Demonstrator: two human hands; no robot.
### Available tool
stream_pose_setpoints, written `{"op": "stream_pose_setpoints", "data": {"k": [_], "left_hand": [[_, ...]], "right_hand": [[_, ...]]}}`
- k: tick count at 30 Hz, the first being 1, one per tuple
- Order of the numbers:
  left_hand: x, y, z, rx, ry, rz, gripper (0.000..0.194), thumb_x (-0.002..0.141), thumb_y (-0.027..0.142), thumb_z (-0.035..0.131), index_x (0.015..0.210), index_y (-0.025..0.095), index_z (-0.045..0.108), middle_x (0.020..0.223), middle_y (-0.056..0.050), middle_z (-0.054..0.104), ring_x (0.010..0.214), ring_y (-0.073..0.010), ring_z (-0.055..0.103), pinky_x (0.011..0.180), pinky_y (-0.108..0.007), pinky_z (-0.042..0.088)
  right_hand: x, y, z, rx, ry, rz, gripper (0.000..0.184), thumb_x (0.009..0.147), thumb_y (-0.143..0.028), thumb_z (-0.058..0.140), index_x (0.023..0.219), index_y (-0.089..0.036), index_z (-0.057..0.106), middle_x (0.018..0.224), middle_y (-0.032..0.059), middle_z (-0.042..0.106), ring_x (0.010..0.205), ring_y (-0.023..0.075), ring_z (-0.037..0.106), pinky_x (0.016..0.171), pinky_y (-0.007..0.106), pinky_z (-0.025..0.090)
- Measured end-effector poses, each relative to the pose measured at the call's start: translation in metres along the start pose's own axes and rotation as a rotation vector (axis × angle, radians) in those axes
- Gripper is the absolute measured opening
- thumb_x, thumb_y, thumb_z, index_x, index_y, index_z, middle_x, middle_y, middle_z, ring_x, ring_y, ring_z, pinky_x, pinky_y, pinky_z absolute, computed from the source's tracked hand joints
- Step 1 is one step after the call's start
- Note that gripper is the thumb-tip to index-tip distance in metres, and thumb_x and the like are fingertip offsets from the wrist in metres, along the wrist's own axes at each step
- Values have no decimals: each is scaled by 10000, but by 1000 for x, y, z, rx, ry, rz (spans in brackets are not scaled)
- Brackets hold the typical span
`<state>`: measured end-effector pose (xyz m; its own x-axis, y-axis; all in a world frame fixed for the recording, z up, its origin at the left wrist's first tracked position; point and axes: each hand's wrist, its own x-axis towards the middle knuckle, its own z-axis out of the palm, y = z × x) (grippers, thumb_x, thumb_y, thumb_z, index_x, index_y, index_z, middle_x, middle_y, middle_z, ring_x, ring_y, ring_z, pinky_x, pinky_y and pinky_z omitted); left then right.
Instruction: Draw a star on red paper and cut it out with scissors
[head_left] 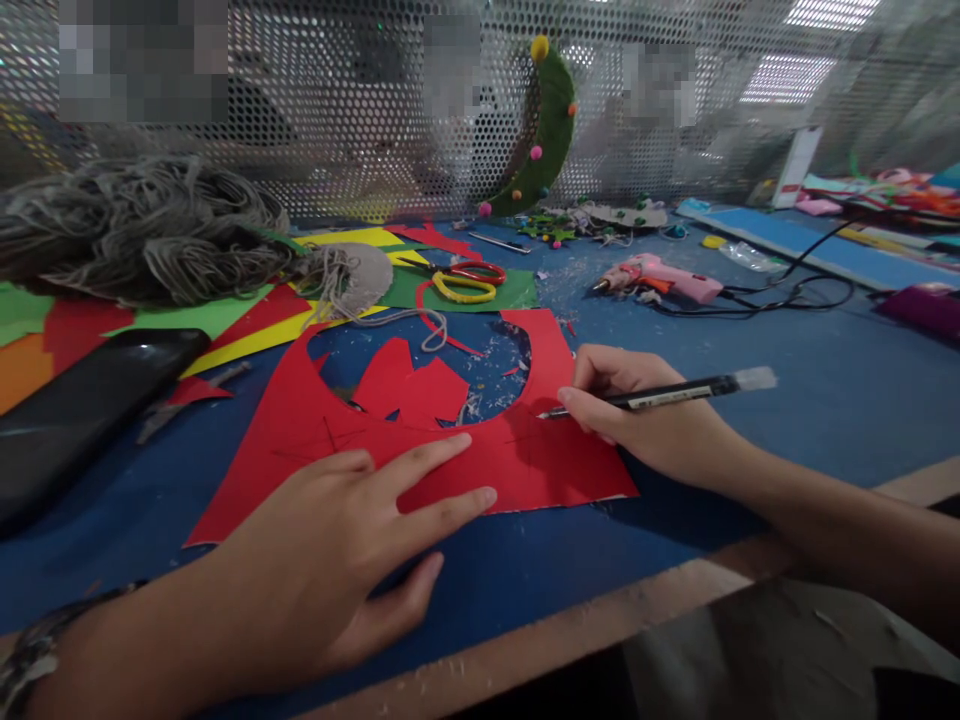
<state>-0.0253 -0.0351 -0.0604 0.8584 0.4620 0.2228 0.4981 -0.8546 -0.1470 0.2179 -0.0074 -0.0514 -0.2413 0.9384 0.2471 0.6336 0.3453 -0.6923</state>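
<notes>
A red sheet of craft material [555, 470] with a large round cut-out lies near the table's front edge. Thin dark lines cross on its left part and again on its right. Pressed flat on the sheet's left and middle, my left hand [352, 540] has its fingers spread. My right hand [645, 400] grips a black pen [660, 392], whose tip meets the red sheet right of centre. Inside the cut-out lie smaller red scraps [412, 385]. Beyond the sheet, scissors [465, 280] with red and yellow handles rest on a green piece [517, 290].
Grey yarn [142, 235] is heaped at the back left, near a black phone [90, 400]. A pink glue gun [660, 280] with a black cord lies back right. Against the perforated metal screen [337, 110] hangs a green crescent [551, 130] with coloured balls.
</notes>
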Motion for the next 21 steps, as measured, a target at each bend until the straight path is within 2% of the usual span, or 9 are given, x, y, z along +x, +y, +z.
{"op": "stream_pose_setpoints", "data": {"k": [7, 14, 21], "left_hand": [[-1, -1, 2, 3, 5, 3, 425, 811, 215, 338, 1208, 294, 465, 1229, -90, 501, 683, -192, 609, 575, -361, 500], [-1, 0, 4, 2, 18, 11, 422, 807, 201, 338, 1195, 292, 477, 1200, -85, 522, 642, -174, 599, 558, -340, 489], [-3, -1, 5, 7, 29, -6, 433, 812, 214, 342, 1224, 313, 435, 1234, -76, 486, 646, -167, 582, 577, -338, 474]], "right_hand": [[-3, -2, -4, 12, -19, -5, 188, 707, -181, 474, 532, -179, 406, 443, -64, 399, 389, 40, 337, 363, 171, 261], [-6, -1, -9, 11, -60, 19, 203, 690, -136, 469, 511, -178, 384, 434, -56, 449, 407, 44, 378, 396, 168, 284], [-6, -2, -12, 26, -98, 48, 228, 677, -147, 453, 488, -177, 329, 438, -51, 404, 422, 44, 341, 396, 174, 255]]}}
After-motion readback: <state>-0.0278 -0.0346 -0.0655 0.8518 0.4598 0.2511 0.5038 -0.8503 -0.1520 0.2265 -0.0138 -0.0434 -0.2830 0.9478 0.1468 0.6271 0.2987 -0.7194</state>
